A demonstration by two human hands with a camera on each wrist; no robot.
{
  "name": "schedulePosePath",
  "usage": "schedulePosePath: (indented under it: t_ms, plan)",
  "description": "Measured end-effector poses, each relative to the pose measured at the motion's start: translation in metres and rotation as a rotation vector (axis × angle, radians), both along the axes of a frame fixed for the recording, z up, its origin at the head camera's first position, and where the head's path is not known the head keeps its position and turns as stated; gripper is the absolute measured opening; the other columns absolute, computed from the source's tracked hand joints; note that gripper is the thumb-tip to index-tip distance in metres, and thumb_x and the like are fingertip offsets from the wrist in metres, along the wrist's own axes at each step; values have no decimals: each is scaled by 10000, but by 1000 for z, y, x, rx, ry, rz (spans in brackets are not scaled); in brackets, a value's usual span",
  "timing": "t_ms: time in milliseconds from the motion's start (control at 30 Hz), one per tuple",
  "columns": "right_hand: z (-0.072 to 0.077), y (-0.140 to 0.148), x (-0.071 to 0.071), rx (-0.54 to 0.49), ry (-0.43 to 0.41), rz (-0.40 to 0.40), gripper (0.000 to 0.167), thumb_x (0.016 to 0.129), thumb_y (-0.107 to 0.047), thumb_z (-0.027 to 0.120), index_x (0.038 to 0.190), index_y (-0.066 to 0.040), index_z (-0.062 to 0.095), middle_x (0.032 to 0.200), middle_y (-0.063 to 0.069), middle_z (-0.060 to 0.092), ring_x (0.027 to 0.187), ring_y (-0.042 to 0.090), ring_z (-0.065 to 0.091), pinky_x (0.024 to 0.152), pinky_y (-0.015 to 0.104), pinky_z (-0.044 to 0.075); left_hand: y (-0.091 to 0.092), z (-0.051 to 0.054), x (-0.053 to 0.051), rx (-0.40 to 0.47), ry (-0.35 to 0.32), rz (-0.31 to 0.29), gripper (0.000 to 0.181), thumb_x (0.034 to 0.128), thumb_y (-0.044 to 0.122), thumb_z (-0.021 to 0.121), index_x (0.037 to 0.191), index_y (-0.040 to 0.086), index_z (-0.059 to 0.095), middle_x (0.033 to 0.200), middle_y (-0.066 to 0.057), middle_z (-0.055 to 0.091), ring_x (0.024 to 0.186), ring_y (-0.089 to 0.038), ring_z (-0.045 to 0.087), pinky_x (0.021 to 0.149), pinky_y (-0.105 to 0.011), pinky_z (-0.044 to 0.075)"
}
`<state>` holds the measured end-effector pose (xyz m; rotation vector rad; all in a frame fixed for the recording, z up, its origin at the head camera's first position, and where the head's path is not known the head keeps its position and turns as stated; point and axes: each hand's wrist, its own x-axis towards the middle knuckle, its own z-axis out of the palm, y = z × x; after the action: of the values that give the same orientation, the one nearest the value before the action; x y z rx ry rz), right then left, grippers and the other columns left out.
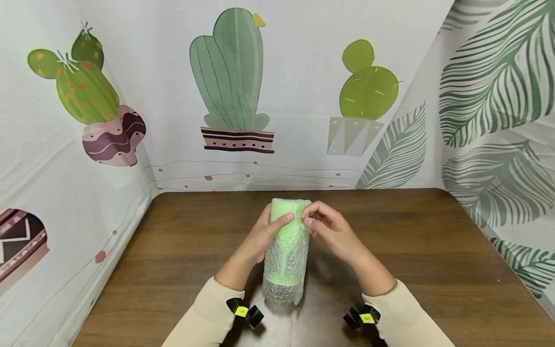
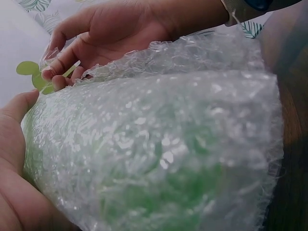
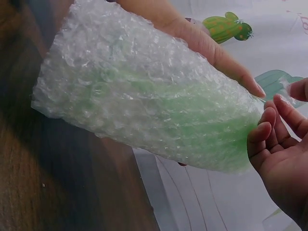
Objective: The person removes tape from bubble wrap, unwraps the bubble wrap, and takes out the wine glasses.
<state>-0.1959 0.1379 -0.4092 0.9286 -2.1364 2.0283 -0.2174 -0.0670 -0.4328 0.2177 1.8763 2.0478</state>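
Note:
A green and clear cylinder-like item wrapped in bubble wrap (image 1: 286, 250) stands or leans above the table in the head view. My left hand (image 1: 262, 233) grips its left side, thumb across the front near the top. At the upper right edge, my right hand (image 1: 331, 231) pinches a bit of clear film between thumb and index finger. In the left wrist view the bubble wrap (image 2: 159, 144) has a loose flap along its upper side, with the right hand (image 2: 115, 33) behind it. The right wrist view shows the right hand (image 3: 284, 159) beside the wrapped end (image 3: 226, 130).
A brown wooden table (image 1: 390, 241) lies beneath the hands. Behind it and at both sides hangs a white cloth (image 1: 299, 96) printed with cacti and leaves. Each wrist wears a black strap with a small camera.

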Motion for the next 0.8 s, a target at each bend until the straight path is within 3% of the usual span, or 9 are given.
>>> schedulePosePath:
  t_ms: [200,400,533,667,800]
  plan:
    - [-1,-2,1,5,-14,-49,69,984,23,551,1028,50,596,855,10,548,725,148,524,632,256,491,0,-1,0,-11,1,11,673,955,398,651,1486,196,290,1182,-146,580,920,-205,651,769,-364,581]
    - [-2,-4,1,-74,-103,-99,85,973,-5,603,1013,71,598,852,-28,579,722,144,545,656,213,503,1,0,1,-8,-6,20,693,951,410,659,1500,208,287,1202,-166,589,925,-216,663,777,-382,590]
    - [-2,-6,1,-134,-138,-103,47,965,-19,634,1005,-10,658,852,-59,614,740,72,569,676,211,531,1,-1,1,-8,-15,28,724,949,419,662,1524,228,267,1207,-167,590,926,-217,665,775,-384,590]
    - [-4,-7,-1,-182,-136,-115,126,955,-9,651,990,-109,718,847,-70,656,747,64,596,674,222,557,1,-1,1,-8,-15,38,746,946,417,665,1540,239,251,1201,-168,593,916,-213,666,773,-382,591]
    - [-6,-7,-2,-223,-109,-122,109,948,8,652,1006,-36,734,914,-54,688,771,72,613,674,236,568,1,0,1,-1,-7,51,756,947,414,664,1550,243,243,1208,-173,595,917,-211,668,783,-384,593]
